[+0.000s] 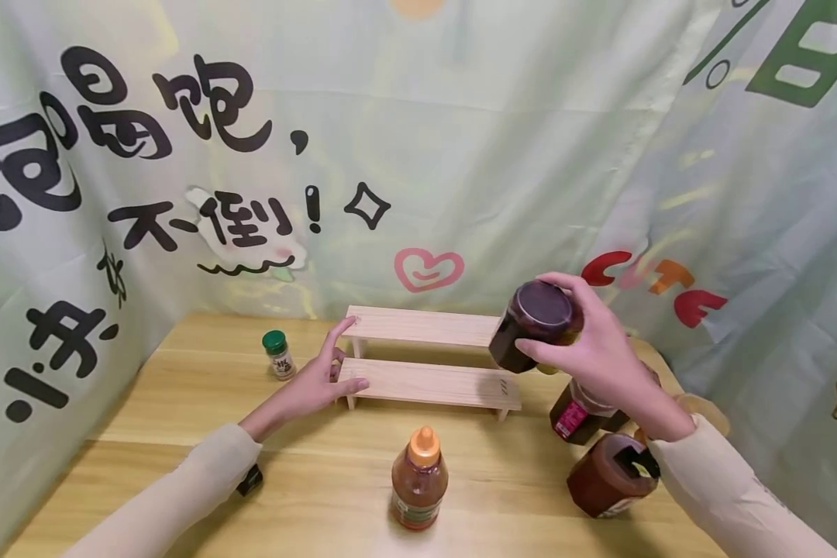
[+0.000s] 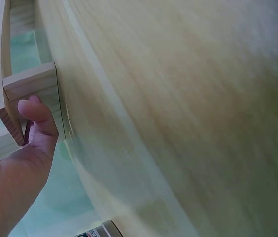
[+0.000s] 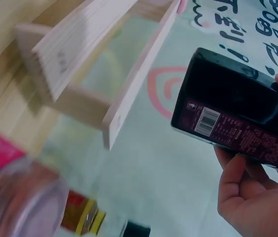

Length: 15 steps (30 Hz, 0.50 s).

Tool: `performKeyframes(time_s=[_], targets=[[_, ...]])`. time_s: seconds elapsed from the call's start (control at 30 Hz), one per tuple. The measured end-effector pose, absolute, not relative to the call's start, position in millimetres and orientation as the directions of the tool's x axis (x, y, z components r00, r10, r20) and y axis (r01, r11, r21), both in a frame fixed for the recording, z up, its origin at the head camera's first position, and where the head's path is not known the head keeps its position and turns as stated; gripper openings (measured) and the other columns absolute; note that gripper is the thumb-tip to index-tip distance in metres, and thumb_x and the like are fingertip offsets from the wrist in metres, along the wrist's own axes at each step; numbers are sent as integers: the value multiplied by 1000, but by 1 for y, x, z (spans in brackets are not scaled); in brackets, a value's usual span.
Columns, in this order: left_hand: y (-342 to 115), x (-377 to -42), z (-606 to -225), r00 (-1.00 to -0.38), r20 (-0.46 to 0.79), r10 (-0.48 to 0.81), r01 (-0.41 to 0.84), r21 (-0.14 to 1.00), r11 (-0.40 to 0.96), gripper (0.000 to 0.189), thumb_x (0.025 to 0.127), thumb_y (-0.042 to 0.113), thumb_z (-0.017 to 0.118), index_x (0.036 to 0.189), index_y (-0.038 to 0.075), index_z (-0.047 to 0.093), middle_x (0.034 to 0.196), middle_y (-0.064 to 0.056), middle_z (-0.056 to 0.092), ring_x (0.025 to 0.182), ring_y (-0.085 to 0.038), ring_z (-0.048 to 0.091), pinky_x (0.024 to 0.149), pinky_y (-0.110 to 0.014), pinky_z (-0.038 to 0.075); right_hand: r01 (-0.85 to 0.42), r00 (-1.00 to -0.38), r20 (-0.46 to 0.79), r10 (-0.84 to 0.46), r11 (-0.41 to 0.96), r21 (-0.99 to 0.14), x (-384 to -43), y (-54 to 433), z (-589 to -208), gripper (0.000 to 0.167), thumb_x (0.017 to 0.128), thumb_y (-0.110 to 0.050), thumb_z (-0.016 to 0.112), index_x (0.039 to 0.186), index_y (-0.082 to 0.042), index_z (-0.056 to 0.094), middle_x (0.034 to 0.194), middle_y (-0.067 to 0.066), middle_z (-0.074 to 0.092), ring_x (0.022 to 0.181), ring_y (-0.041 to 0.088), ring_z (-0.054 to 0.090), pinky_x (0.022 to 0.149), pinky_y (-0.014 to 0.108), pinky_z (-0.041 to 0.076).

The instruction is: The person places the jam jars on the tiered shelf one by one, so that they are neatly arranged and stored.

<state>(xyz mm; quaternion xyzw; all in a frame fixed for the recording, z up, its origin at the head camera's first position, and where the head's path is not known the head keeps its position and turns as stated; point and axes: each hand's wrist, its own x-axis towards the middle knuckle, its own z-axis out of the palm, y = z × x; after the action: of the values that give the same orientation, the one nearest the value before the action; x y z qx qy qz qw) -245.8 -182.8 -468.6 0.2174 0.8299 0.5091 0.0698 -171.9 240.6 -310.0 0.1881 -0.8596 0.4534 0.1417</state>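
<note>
Step in hand, as I'd judge it: bringing a jar over to the rack w/ 1 hand while the other steadies it. R hand (image 1: 603, 345), right of ctr, grips the dark jar (image 1: 528, 327) round its sides, thumb + fingers opposed; jar's in the air, tilted, in front of the right end of the upper tier (image 1: 421, 325) in the head view, & the R wrist view shows it apart from the wood. L hand (image 1: 315, 381), left of ctr, grips the left end of the 2-tier wooden rack (image 1: 428, 383), thumb on the lower tier, fingers round the end. Sauce bottle (image 1: 419, 490) stands btm ctr, green-capped shaker (image 1: 279, 355) mid-left, 2 more jars lower right: pink-label jar (image 1: 577, 415), red-brown jar (image 1: 610, 480). Next move prob. calls for righting the jar, clearing the tier edge & lowering it base-first, L hand bracing the rack vs. a nudge.
</note>
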Motion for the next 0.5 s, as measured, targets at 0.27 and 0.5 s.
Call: performKeyframes(time_s=[0.27, 0.5], targets=[[-180, -243, -467, -899, 121, 420, 296, 876, 380, 110, 98, 25, 87, 173, 46, 9, 106, -17, 48, 68, -19, 39, 55, -29, 40, -417, -908, 340, -246, 430, -801, -205, 211, -314, 81, 88, -18, 95, 157, -23, 52, 137, 1, 65, 115, 23, 68, 93, 38, 54], [-181, -244, -468, -901, 110, 420, 282, 884, 373, 109, 99, 25, 87, 173, 46, 10, 109, -18, 48, 69, -20, 39, 54, -29, 40, -345, -918, 247, -309, 320, -882, -232, 176, -324, 83, 84, -11, 96, 155, -24, 54, 142, 4, 62, 123, 28, 66, 102, 56, 52]])
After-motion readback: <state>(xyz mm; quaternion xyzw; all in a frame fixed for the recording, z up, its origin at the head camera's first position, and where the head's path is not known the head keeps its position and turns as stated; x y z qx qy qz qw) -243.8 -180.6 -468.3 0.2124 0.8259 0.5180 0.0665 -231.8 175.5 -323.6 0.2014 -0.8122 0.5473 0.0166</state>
